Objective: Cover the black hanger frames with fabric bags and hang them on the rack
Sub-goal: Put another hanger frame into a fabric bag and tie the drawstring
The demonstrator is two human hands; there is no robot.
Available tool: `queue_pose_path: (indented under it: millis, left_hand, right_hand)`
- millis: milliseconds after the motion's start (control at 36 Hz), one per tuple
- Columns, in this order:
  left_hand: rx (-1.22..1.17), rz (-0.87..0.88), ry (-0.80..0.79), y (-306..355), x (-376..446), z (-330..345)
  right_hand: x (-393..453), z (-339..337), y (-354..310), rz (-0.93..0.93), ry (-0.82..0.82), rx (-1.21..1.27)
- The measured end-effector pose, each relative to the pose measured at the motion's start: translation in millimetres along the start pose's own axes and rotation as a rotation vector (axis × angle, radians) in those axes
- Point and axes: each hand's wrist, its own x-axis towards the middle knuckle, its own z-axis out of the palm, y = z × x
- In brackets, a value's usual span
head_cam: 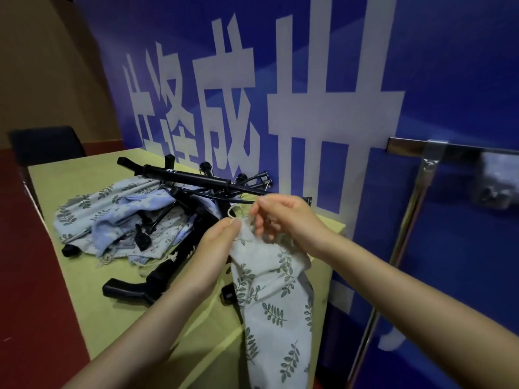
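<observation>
1. left hand (pixel 222 234) and right hand (pixel 276 217) pinch the mouth of 1 leaf-print bag (pixel 273 299), hanging over the table (pixel 84 276) edge.
2. black frames (pixel 196 181) lie bare among other bags (pixel 112 220); the rack (pixel 421 175) looks mostly unfilled.

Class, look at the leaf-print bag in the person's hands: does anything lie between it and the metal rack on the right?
Nothing visible does. Both hands, left hand and right hand, hold the leaf-print bag by its top near the table's right edge, and the space over to the metal rack shows only the blue banner behind.
</observation>
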Motion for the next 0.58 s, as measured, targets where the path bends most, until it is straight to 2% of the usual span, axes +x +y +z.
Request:
queue_pose_path:
  millis: [111,194,389,583]
  left_hand:
    - [-0.096,-0.023,0.048,6.3,-22.8,4.4]
    - [-0.128,-0.025,0.068,8.3,-39.5,7.1]
    - [-0.169,0.02,0.057,-6.5,-86.5,13.5]
    - [-0.211,-0.192,0.04,-35.8,-117.5,29.9]
  right_hand:
    - [-27.1,14.4,2.5,0.006,0.065,-0.016]
    - [-45.3,17.5,8.3,0.036,0.111,-0.174]
    - [-97.5,29.5,-8.4,0.22,-0.007,-0.181]
    - [-135.8,36.9,14.1,0.411,-0.01,-0.379]
